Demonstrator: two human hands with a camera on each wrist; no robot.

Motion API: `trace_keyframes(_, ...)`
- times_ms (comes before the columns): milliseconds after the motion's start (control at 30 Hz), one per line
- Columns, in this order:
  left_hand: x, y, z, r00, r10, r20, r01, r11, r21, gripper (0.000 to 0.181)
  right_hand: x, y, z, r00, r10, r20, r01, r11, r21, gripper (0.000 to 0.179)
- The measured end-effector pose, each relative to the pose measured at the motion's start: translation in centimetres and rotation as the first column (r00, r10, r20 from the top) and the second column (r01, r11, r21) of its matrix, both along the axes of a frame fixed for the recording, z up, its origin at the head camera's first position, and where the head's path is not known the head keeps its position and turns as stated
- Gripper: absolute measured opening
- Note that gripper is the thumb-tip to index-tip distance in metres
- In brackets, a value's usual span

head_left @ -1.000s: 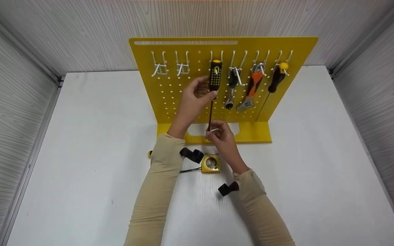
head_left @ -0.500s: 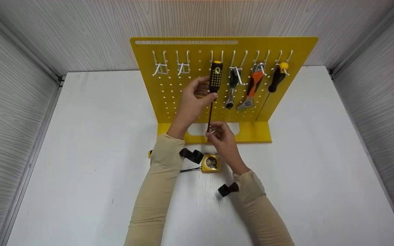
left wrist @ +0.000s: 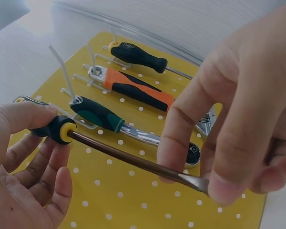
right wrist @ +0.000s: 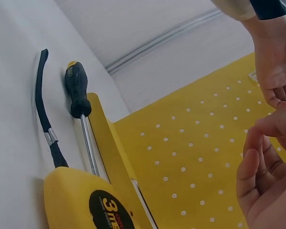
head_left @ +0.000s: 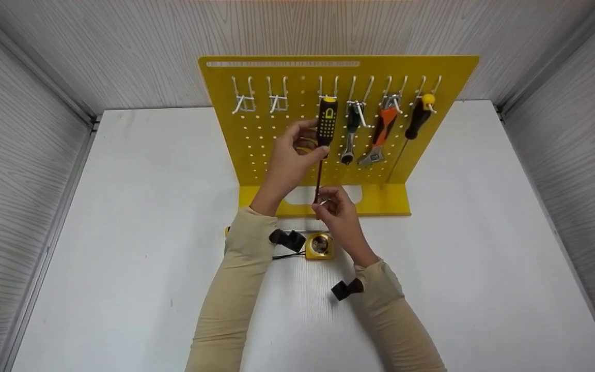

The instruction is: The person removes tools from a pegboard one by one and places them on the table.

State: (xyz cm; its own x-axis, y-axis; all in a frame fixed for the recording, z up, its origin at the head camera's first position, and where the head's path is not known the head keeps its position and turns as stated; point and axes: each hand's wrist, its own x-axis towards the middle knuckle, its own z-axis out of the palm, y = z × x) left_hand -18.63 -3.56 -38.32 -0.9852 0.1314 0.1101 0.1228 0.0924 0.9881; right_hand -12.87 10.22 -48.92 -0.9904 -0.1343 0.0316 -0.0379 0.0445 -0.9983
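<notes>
Gripping driver (left wrist: 127, 157) by handle (head_left: 327, 121) w/ L hand (head_left: 288, 161), pinching tip (left wrist: 196, 182) w/ R hand (head_left: 341, 209), upper ctr of head view (near-upright, in front of pegboard (head_left: 256, 132)). Can see tape meas. (head_left: 319, 246) lower ctr.

Held screwdriver (head_left: 327, 121): tip partly behind right hand (head_left: 341, 211). Tape measure (right wrist: 76, 198), near pegboard (head_left: 385, 200) front edge: cropped, right wrist view.

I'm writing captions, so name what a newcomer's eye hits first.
The yellow pegboard standing on the white table dominates. Before it, the left hand holds a flathead screwdriver; the right hand pinches it near the tip. An orange-handled adjustable wrench hangs on the board's right half.
</notes>
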Motion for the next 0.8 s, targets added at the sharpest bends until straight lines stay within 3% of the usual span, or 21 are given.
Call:
trace_keyframes(200,0.6,-0.1,0.3,1.000,-0.016,-0.019,0.016,1.000,-0.024,0.047,0.1,0.4,-0.1,0.999,0.011,-0.033,-0.012,1.000,-0.026,0.025)
trace_keyframes(467,1.8,-0.3,0.9,0.999,-0.027,-0.039,0.027,1.000,0.005,0.048,0.7,0.9,0.1,0.996,0.002,-0.091,-0.006,0.999,-0.048,0.026)
trace_keyframes(800,3.1,-1.6,0.7,0.998,-0.020,-0.059,0.021,1.000,0.019,0.043,1.4,1.2,0.0,0.996,-0.012,-0.089,0.007,0.998,-0.064,0.020)
